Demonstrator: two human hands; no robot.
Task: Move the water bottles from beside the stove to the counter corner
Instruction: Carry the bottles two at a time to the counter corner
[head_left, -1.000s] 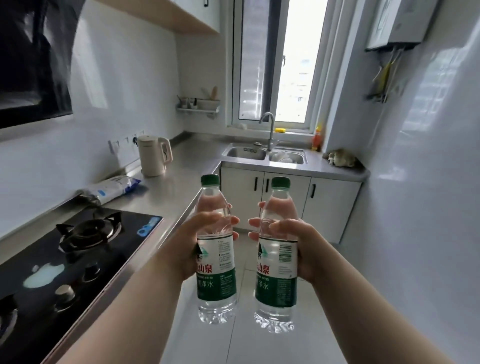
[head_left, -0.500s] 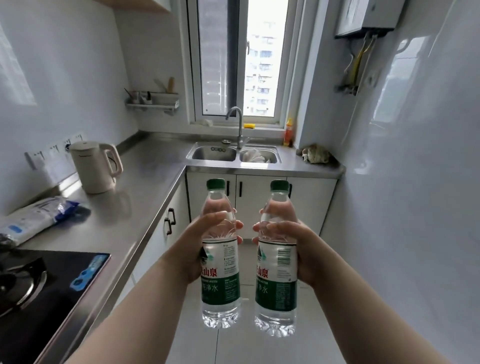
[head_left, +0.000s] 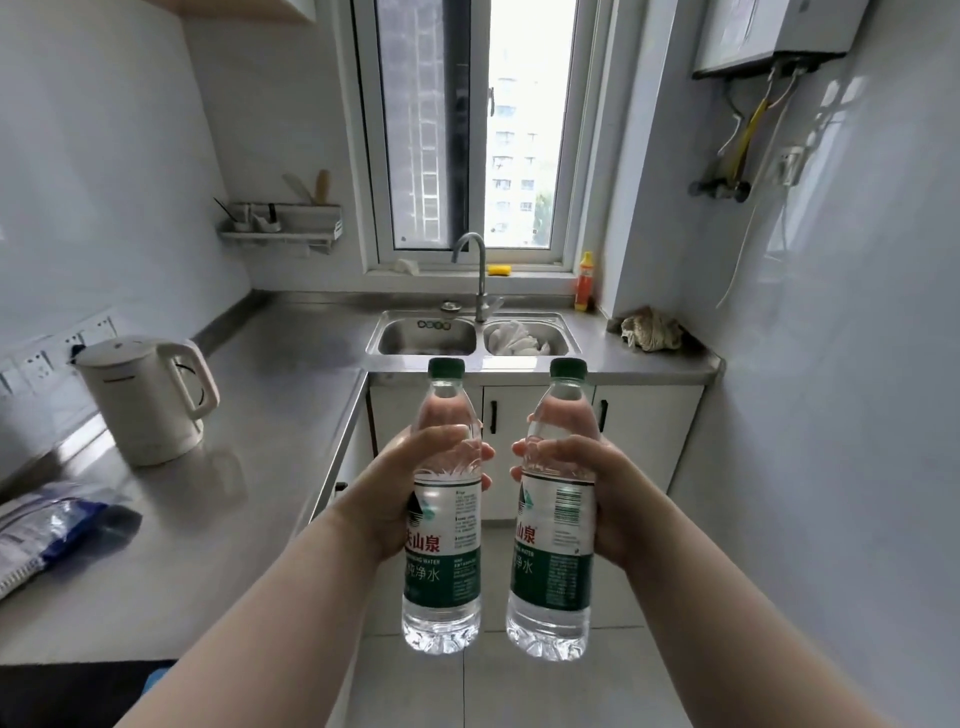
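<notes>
Clear plastic, green caps on, water up to the shoulders: two bottles hang upright in mid-air above the floor, in front of the cabinets and off the worktop (head_left: 270, 415) altogether. The left hand (head_left: 397, 493) wraps the left bottle (head_left: 441, 571) at the waist just above the label, thumb across the near side and fingertips showing round the far side. The right hand (head_left: 605, 499) holds the right bottle (head_left: 553, 571) in a mirrored grip. The bottles are side by side, near each other but not touching.

Full as they look, each should carry real weight for its size. The thin walls would likely dent under a hard squeeze and the film labels look slick, so the narrower waist where the hands sit now seems the surest hold.

Both forearms reach forward from the bottom edge and converge slightly, wrists about straight.

The worktop's back left corner lies well ahead, beyond the kettle (head_left: 145, 400) and left of the sink (head_left: 384, 340). Setting down there probably calls for a leftward reach, bases flat on the steel.
</notes>
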